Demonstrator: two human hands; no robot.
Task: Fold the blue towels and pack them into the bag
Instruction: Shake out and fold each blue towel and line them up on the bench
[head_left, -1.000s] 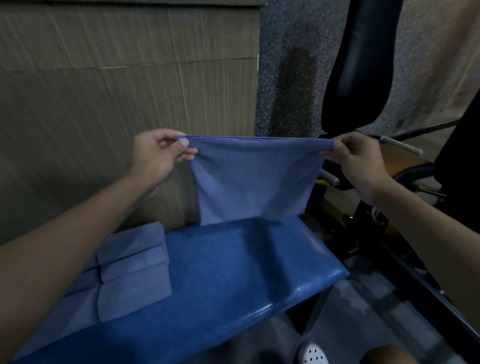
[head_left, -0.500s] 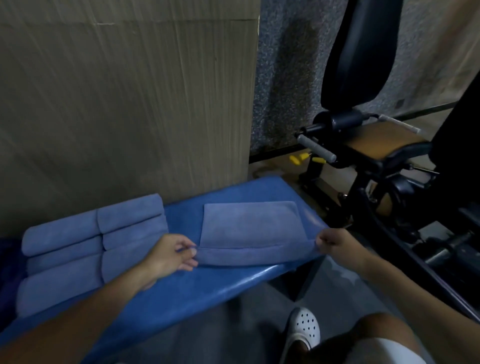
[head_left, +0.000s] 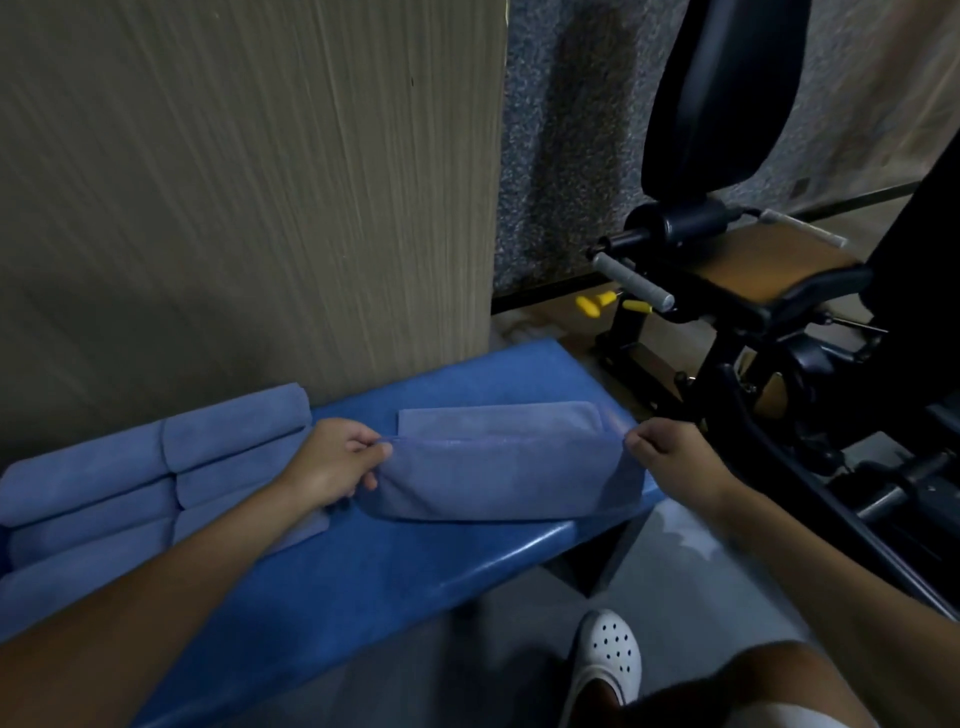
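Observation:
A blue towel (head_left: 498, 475) lies half folded on the blue padded bench (head_left: 363, 566). Its near part is lifted into a fold over the flat far part. My left hand (head_left: 335, 462) pinches the fold's left corner. My right hand (head_left: 670, 457) pinches the right corner at the bench's end. Several folded blue towels (head_left: 156, 467) are stacked in rows on the bench to the left. No bag is in view.
A wood-grain panel (head_left: 249, 197) rises right behind the bench. Black gym equipment (head_left: 727, 291) with a padded seat, backrest and grey handle stands to the right. My foot in a white clog (head_left: 605, 660) is on the grey floor below.
The towel came down from held up in the air onto the bench. Both hands then lifted its near edge up and toward the far edge, forming a fold.

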